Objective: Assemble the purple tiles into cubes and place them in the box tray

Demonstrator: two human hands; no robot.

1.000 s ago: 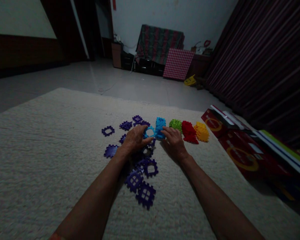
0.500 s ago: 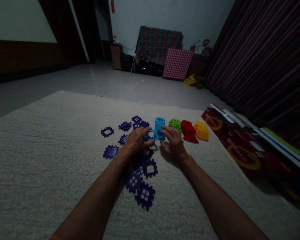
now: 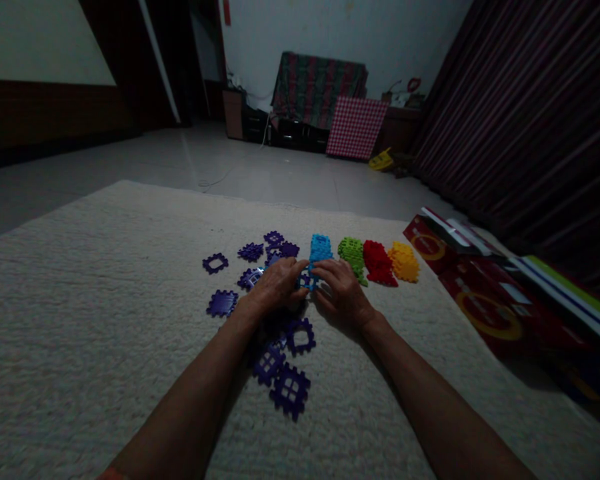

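My left hand is closed on a light-blue interlocking plastic tile, with fingers on its far side and the thumb nearer me. My right hand meets the same tile's right edge, its fingers bent against it. Just beyond my fingers is a stack of light-blue tiles. Dark purple tiles with notched edges lie scattered around and under my left forearm, among them a solid one, an open frame and a window-shaped one. My left hand hides part of the purple pile.
Right of the blue stack stand piles of green tiles, red tiles and yellow tiles. All rest on a cream carpet. Red boxes line the right side, beside a dark curtain.
The blue tile in my hands has come slightly nearer to me, away from the blue stack. My right hand has shifted a little left and its fingers have closed in toward the tile.
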